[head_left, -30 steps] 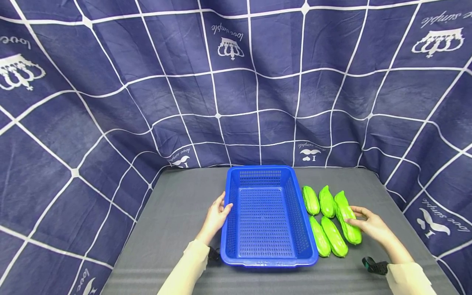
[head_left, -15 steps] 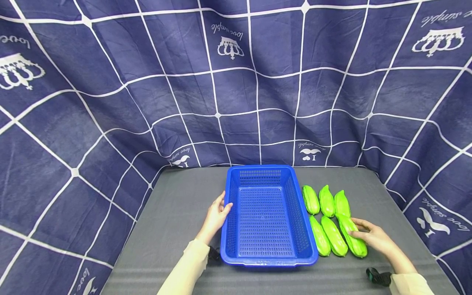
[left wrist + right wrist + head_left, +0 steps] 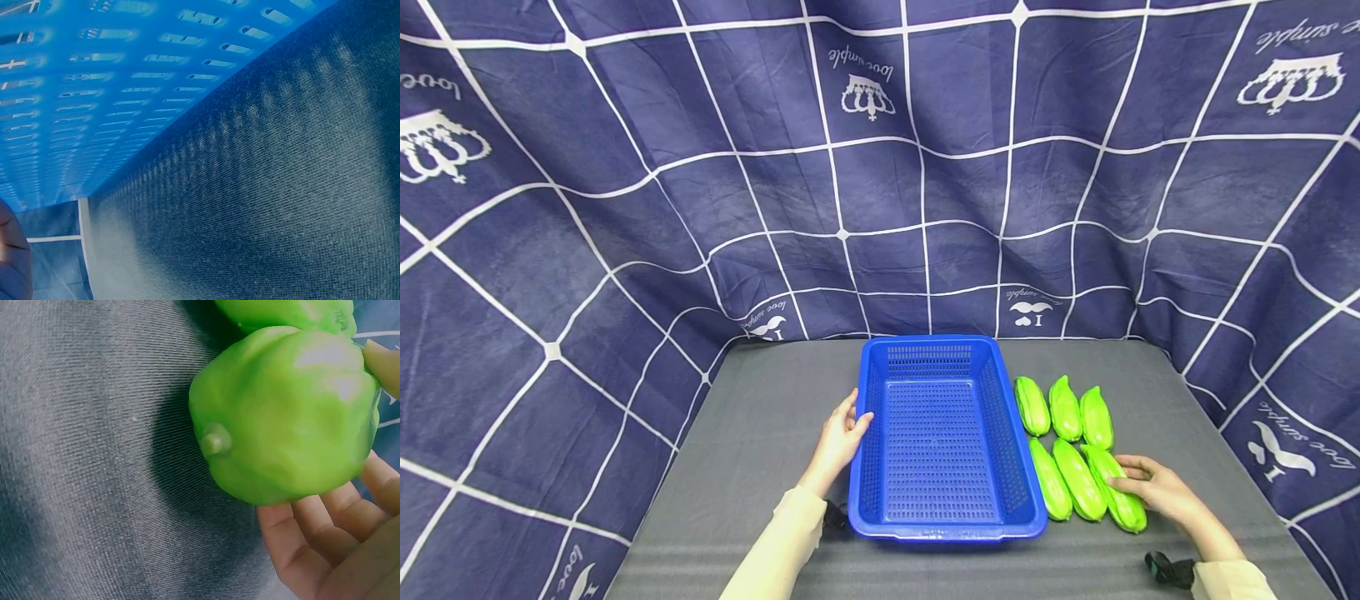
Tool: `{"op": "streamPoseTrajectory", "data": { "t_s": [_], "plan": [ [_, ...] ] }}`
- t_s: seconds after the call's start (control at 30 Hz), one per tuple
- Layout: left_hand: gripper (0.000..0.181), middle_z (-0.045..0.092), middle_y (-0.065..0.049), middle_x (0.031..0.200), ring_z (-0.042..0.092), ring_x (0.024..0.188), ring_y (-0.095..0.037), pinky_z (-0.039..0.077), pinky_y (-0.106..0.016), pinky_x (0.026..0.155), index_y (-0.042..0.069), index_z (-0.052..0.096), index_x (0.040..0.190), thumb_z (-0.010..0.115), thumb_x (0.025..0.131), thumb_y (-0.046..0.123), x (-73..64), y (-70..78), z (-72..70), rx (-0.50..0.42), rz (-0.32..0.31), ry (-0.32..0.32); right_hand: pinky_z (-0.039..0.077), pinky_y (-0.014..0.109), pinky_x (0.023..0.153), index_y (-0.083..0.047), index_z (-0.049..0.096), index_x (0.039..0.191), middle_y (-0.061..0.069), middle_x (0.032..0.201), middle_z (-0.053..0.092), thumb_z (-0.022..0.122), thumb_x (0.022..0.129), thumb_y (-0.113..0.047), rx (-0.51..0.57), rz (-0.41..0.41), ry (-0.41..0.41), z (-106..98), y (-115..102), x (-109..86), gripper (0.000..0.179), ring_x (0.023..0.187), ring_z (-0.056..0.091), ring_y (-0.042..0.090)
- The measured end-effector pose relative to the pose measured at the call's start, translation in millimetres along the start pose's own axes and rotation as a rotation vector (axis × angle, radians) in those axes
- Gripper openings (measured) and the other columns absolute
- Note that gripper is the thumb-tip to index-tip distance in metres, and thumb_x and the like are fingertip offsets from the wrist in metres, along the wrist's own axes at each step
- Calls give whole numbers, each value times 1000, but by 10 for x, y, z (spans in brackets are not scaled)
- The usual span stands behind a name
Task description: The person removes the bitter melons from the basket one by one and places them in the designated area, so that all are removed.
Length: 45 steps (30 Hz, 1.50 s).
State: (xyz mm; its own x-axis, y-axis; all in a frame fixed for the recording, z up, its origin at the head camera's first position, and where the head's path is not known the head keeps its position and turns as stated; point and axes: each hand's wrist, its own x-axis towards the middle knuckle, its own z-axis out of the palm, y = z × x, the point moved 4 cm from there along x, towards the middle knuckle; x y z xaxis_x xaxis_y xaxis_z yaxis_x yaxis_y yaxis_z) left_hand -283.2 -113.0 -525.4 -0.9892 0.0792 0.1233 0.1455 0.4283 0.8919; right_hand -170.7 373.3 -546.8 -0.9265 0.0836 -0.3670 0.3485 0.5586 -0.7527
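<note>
In the head view my left hand (image 3: 838, 437) holds the left rim of a blue perforated plastic basket (image 3: 859, 475), thumb over the rim and fingers outside. The left wrist view shows the slotted basket wall (image 3: 144, 75) close up. My right hand (image 3: 1165, 496) grips a long, glossy, ridged green vegetable (image 3: 1123, 500) at the near right end of a group of similar ones. From the right wrist its blunt end with a small pale nub (image 3: 215, 442) faces the camera; thumb on one side, fingers (image 3: 312, 528) curled against the other.
Three more green vegetables (image 3: 1065, 408) form the far row, and two others (image 3: 1078, 479) lie beside the held one, right of the basket. Grey cloth (image 3: 760, 417) covers the table. A dark-blue checked curtain (image 3: 962, 192) stands behind and at both sides.
My right hand has brought the held vegetable toward the near edge and down, from over the far row to the end of the near row. The left hand and basket stay put.
</note>
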Motion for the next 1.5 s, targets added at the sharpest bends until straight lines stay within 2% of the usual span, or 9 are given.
{"op": "streamPoseTrajectory", "data": {
  "t_s": [0.2, 0.53, 0.9, 0.93, 1.03, 1.2, 1.37, 1.47, 1.5],
  "plan": [
    [59, 66, -21, 100, 56, 64, -9, 51, -26, 60, -4, 42, 146, 64, 95, 15, -1, -8, 3, -13, -6, -10, 56, 35, 78, 21, 32, 139, 40, 131, 50, 63, 95, -26, 12, 17, -7, 28, 34, 19, 71, 103, 66, 28],
    [58, 65, -20, 101, 56, 67, -11, 50, -26, 62, -1, 42, 147, 64, 95, 16, 0, 1, 1, 12, -22, -7, 56, 29, 76, 22, 33, 138, 38, 126, 54, 63, 95, -26, 18, 11, -1, 33, 49, 44, 71, 99, 65, 21],
    [58, 64, -21, 101, 55, 69, -12, 50, -28, 65, -2, 44, 145, 64, 94, 16, -13, 20, -14, 44, 0, 11, 57, 33, 78, 23, 31, 138, 40, 126, 52, 62, 96, -26, 50, 9, -6, 34, 43, 27, 72, 100, 66, 23],
    [58, 64, -21, 100, 55, 69, -12, 49, -28, 65, -2, 44, 145, 64, 94, 16, -14, 21, -15, 43, 1, 10, 57, 33, 78, 22, 32, 138, 38, 126, 53, 63, 96, -28, 53, 15, -4, 33, 63, 37, 73, 98, 66, 20],
    [58, 63, -20, 98, 54, 69, -12, 49, -28, 65, -2, 44, 145, 65, 94, 16, -17, 22, -16, 42, 1, 10, 57, 38, 82, 22, 32, 138, 39, 128, 52, 61, 96, -30, 39, 7, 4, 16, 58, 29, 73, 103, 66, 28],
    [57, 63, -20, 99, 54, 70, -12, 49, -30, 68, -2, 45, 145, 65, 94, 17, -12, 13, -14, 52, 0, 12, 56, 41, 85, 20, 33, 139, 40, 137, 45, 57, 99, -35, -31, -3, 53, -37, -49, -26, 72, 118, 57, 45],
    [57, 63, -19, 98, 56, 73, -14, 51, -32, 69, -2, 45, 144, 65, 94, 18, -21, 17, -23, 63, 2, 9, 51, 48, 92, 18, 36, 139, 39, 140, 42, 54, 100, -39, -134, -55, 136, -111, -215, -84, 72, 124, 49, 51],
    [57, 65, -20, 98, 58, 72, -14, 52, -32, 68, -2, 44, 145, 64, 95, 18, -26, 28, -30, 54, -3, -1, 51, 49, 90, 15, 42, 137, 37, 135, 49, 55, 100, -37, -190, -115, 210, -151, -362, -128, 65, 120, 53, 50],
    [57, 65, -20, 99, 59, 71, -15, 52, -32, 67, -2, 44, 145, 64, 95, 17, -26, 30, -30, 48, -5, -7, 52, 45, 88, 15, 44, 136, 37, 133, 52, 55, 100, -35, -195, -135, 235, -159, -414, -142, 63, 117, 56, 48]
  ]
}}
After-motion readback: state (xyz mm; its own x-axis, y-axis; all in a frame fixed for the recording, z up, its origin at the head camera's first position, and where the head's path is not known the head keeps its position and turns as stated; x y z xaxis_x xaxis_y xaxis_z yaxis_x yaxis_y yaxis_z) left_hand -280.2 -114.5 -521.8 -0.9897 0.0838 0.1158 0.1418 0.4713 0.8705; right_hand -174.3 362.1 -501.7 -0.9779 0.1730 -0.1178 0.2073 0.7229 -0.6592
